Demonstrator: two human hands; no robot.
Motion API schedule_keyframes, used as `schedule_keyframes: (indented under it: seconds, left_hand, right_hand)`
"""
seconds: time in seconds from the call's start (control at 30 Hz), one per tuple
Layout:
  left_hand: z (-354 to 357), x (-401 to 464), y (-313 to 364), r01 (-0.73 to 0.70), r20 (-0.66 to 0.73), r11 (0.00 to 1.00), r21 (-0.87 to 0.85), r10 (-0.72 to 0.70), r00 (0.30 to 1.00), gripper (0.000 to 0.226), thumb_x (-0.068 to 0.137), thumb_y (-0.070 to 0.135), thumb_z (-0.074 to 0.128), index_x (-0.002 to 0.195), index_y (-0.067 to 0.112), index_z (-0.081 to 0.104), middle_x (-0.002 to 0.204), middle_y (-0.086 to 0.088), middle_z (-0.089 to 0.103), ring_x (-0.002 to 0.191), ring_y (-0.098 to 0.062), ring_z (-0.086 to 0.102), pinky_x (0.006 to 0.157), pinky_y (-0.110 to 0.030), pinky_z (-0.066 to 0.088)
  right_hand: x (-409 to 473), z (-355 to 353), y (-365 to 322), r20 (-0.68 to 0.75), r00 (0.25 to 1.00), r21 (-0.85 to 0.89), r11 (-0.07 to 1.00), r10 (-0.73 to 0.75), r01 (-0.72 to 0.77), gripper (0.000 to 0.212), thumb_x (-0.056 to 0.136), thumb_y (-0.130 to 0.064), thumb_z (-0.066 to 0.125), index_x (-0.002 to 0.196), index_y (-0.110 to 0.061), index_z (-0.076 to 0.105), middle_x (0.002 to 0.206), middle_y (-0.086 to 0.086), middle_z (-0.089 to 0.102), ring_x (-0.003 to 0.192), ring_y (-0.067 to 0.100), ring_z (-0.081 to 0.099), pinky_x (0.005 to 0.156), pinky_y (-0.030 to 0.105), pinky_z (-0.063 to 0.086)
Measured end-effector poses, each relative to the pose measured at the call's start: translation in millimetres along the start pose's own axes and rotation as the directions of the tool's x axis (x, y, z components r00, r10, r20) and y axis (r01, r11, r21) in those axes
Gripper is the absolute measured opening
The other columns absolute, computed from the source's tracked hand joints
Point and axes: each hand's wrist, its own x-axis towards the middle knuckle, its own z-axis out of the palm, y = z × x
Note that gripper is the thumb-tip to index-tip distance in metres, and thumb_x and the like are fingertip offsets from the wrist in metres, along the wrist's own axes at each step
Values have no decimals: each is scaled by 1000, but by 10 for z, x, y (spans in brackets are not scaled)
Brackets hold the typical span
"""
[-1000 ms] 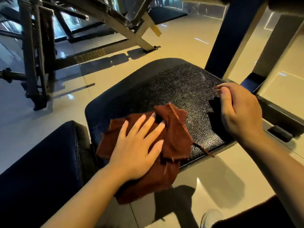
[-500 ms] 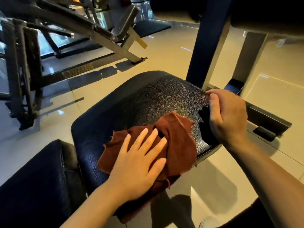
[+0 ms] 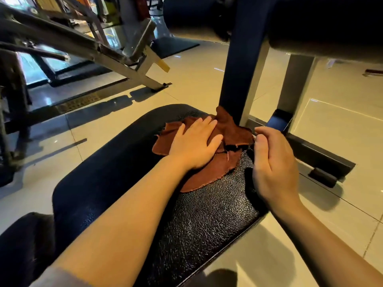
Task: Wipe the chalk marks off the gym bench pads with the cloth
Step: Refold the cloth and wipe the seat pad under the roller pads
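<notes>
1. Head view looks down on a black seat pad (image 3: pixel 207 220) with a cracked, shiny grain on its right part.
2. A rust-brown cloth (image 3: pixel 209 172) lies crumpled on the far end of the pad; its far edge bunches up against a dark upright post (image 3: pixel 240 75).
3. The left hand (image 3: pixel 194 143) lies flat on the cloth, fingers straight and a little spread, pressing it down onto the pad.
4. The right hand (image 3: pixel 271 160) sits at the pad's right edge, just right of the cloth, fingers curled over that edge and gripping it.
5. A second dark pad (image 3: pixel 24 241) sits at the near left, just beside the seat pad.
6. A thick padded roller (image 3: pixel 310 23) spans the top right, above the post.
7. A grey steel machine frame (image 3: pixel 87 46) stands on the glossy tiled floor (image 3: pixel 196 79) at the far left.
</notes>
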Motion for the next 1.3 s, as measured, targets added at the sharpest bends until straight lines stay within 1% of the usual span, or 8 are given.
schedule_keyframes:
  seconds: [0.2,0.3,0.43,0.7,0.97,1.03,1.13,1.3]
  left_hand:
    - [31,-756,176,-211,-17,977,-26,211,977,64,92,51,14,153,30,18,160,15,10,147,-3,1,119,-35,-2]
    - [61,-900,170,-248,-32,968,-31,247,968,68,89,54,11,152,32,22,159,17,13,146,0,3,119,-33,-1]
    - [26,-600,154,-232,-44,972,-20,231,972,67,91,58,14,151,32,24,159,15,17,146,-3,7,119,-35,2]
    - [10,84,98,-9,-50,1000,-19,8,999,56,101,50,26,153,29,19,161,11,13,147,-7,7,120,-45,2]
    - [53,-586,257,40,-32,999,18,-40,999,64,98,56,15,155,27,8,162,8,0,148,-9,-3,121,-42,-1]
    - [66,-867,285,54,-39,998,37,-53,998,67,93,54,11,155,28,5,162,9,-2,148,-8,-5,121,-41,-2]
    - [77,-1222,292,91,-33,995,37,-90,995,62,98,47,19,155,28,0,162,9,-7,148,-8,-9,121,-40,-3]
    - [45,-1800,95,186,-44,982,41,-184,982,75,85,68,-4,153,36,-2,161,12,-8,147,-8,-10,121,-41,-2]
  right_hand:
    - [-22,-35,-16,-3,999,79,995,54,-54,33,100,-30,36,116,-16,60,104,-10,56,97,1,49,82,5,34]
    - [-28,-37,-20,-23,998,101,993,64,-61,33,100,-30,35,119,-16,59,108,-12,55,100,-1,48,88,12,37]
    - [-30,-35,-23,-17,1000,52,998,-26,27,31,100,-28,36,117,-16,59,107,-13,53,98,-1,45,90,29,37]
    - [-12,-24,-14,5,999,23,999,-46,46,30,99,-31,36,109,-18,61,99,-11,54,92,1,46,81,23,33]
    - [9,-49,-102,154,985,-129,987,-80,101,35,96,-39,40,114,-19,62,105,-11,58,99,6,51,88,30,38]
    - [52,-91,-213,377,920,-229,952,-105,202,42,94,-51,37,115,-26,62,114,-10,63,109,11,54,97,39,41]
    - [53,-181,-452,782,623,-346,815,-23,465,47,95,-61,35,131,-36,53,137,-11,52,130,11,42,112,47,28]
    - [-103,-315,-746,953,294,-222,826,72,518,60,94,-54,49,149,-36,30,160,-12,18,147,5,11,120,39,3]
